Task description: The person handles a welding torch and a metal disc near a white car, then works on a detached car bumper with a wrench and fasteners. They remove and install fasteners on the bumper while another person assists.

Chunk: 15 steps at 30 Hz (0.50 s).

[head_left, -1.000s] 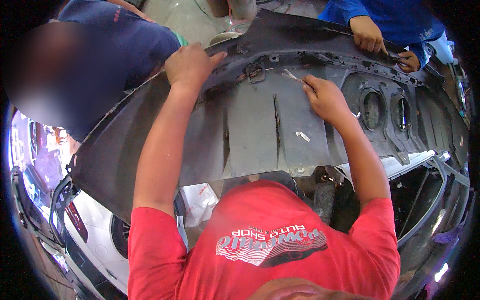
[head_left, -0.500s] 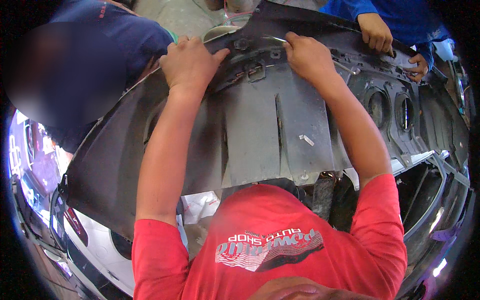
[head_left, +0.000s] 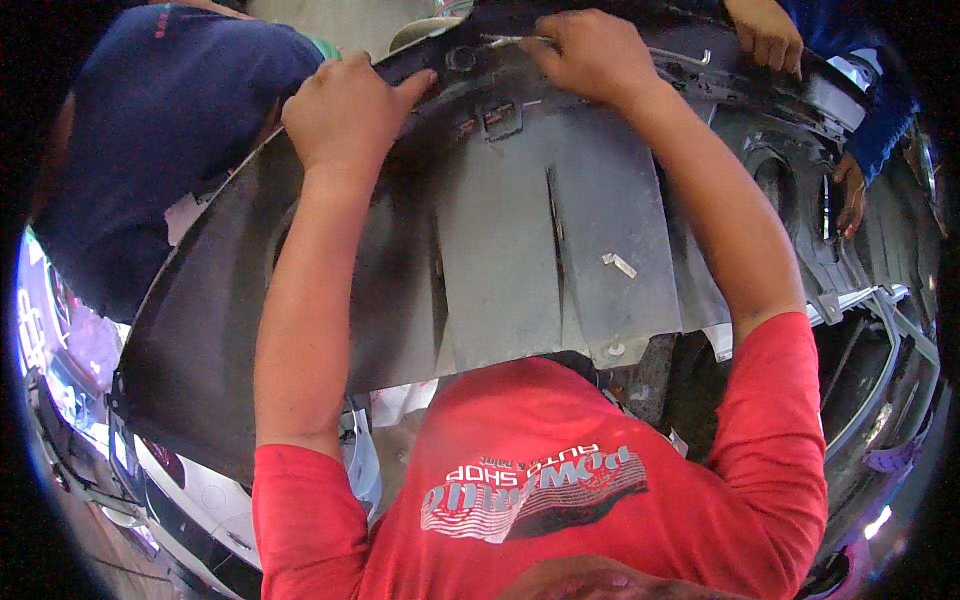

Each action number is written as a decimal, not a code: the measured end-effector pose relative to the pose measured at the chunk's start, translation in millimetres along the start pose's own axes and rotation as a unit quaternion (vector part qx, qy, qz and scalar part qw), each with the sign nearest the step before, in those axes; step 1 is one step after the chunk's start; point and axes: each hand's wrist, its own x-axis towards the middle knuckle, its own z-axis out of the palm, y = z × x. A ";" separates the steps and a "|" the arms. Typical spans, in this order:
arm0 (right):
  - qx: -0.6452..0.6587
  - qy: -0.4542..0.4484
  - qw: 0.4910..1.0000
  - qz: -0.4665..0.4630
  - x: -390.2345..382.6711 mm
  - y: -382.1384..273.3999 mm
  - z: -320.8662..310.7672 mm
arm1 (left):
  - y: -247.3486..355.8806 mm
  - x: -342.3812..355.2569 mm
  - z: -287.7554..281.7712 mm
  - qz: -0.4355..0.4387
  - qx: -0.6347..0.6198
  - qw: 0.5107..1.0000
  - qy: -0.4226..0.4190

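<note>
A large dark car bumper cover (head_left: 500, 235) lies across in front of me, its ribbed inner side facing me. My left hand (head_left: 345, 115) grips its far left edge, fingers over the rim and thumb on the inner face. Farther right, my right hand (head_left: 592, 55) is closed around a thin metal rod (head_left: 682, 55). The rod's narrow tip points left past my fingers, towards a round dark fitting (head_left: 460, 58) on the bumper cover; its bent end sticks out to the right. A slotted bracket (head_left: 502, 121) sits below the rod.
A small pale strip (head_left: 619, 265) lies on the bumper cover. At the far right, a co-worker's hand (head_left: 768, 35) rests on the edge, another hand (head_left: 851, 195) lower. A dark-shirted person (head_left: 190, 140) stands close on the left. Car body parts (head_left: 870, 380) surround the near right.
The rod has swung, its bent end now higher beside my right wrist. My left hand has shifted slightly left. One co-worker's hand has moved down the bumper cover; the person at left has shifted.
</note>
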 end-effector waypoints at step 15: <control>0.073 0.024 0.997 0.016 -77.6 -17.5 5.7 | 9.9 16.3 -28.4 0.015 -0.009 0.994 -0.111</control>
